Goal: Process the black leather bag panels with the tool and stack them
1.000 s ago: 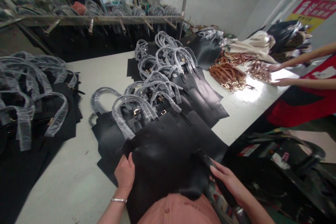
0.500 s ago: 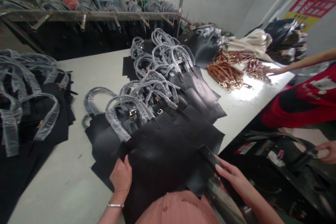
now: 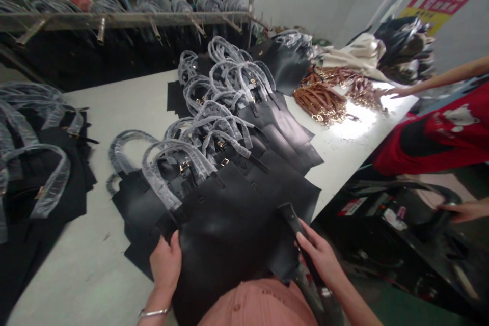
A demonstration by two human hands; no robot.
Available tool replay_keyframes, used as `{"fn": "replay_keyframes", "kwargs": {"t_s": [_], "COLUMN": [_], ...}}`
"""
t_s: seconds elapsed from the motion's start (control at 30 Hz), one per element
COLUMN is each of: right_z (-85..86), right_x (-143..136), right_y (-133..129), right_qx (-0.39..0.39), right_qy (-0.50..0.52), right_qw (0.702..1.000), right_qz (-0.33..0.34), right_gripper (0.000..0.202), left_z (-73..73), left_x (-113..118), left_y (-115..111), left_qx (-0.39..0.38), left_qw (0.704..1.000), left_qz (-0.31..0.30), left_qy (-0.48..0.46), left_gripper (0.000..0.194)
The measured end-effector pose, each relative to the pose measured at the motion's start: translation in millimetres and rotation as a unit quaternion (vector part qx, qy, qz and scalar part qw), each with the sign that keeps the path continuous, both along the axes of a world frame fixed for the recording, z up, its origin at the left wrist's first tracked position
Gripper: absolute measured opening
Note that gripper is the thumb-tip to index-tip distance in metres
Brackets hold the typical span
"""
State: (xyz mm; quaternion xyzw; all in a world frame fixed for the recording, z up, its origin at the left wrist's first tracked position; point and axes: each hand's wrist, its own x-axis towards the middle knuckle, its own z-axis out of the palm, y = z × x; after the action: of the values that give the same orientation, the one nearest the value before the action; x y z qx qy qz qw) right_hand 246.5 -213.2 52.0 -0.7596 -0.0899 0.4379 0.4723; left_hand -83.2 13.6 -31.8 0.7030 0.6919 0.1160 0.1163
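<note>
Left hand (image 3: 165, 264) grips the left edge of the nearest black bag (image 3: 225, 244), fingers curled round the leather, a bracelet (image 3: 153, 311) on the wrist. Right hand (image 3: 319, 257) is closed on a black strap (image 3: 295, 224) at the bag's right side, thumb on top. The bag lies flat at the near edge of the bench (image 3: 95, 244), hanging a little over it, against the person's pink shirt (image 3: 260, 305).

Behind it, more black bags (image 3: 267, 127) overlap in a row running up the middle of the bench, their handles (image 3: 214, 127) wrapped in clear film. Another heap (image 3: 34, 173) of wrapped bags sits along the left edge. Toward the far right corner lies a pile of brown straps (image 3: 321, 102) with gold buckles, and beyond it pale fabric (image 3: 359, 56).

A co-worker in red (image 3: 439, 137) stands at the right edge, one hand (image 3: 393, 92) flat on the bench near the brown straps, the other hand (image 3: 460, 210) low beside a dark machine (image 3: 401, 214).
</note>
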Motion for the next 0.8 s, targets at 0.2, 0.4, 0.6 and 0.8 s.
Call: {"fn": "replay_keyframes", "kwargs": {"t_s": [0.2, 0.4, 0.6, 0.8], "right_z": [14.4, 10.0, 0.3, -4.8], "right_x": [20.2, 15.9, 2.5, 6.0], "right_y": [-2.1, -23.8, -25.7, -24.7], "right_qx": [0.033, 0.021, 0.01, 0.011], "right_qy": [-0.057, 0.021, 0.037, 0.022], "right_qw": [0.996, 1.0, 0.999, 0.997], "right_qz": [-0.053, 0.007, 0.015, 0.071], "right_gripper": [0.079, 0.076, 0.079, 0.076], "left_z": [-0.3, 5.5, 26.8, 124.0], "left_x": [-1.7, -5.7, -7.9, -2.6], "left_y": [2.1, 5.8, 11.1, 32.8], "left_qx": [-0.014, -0.026, -0.042, -0.004], "left_qw": [0.999, 0.998, 0.982, 0.918], "left_qz": [0.026, 0.052, 0.106, 0.189], "left_qy": [0.02, -0.009, -0.148, -0.348], "left_gripper": [0.04, 0.044, 0.045, 0.052]}}
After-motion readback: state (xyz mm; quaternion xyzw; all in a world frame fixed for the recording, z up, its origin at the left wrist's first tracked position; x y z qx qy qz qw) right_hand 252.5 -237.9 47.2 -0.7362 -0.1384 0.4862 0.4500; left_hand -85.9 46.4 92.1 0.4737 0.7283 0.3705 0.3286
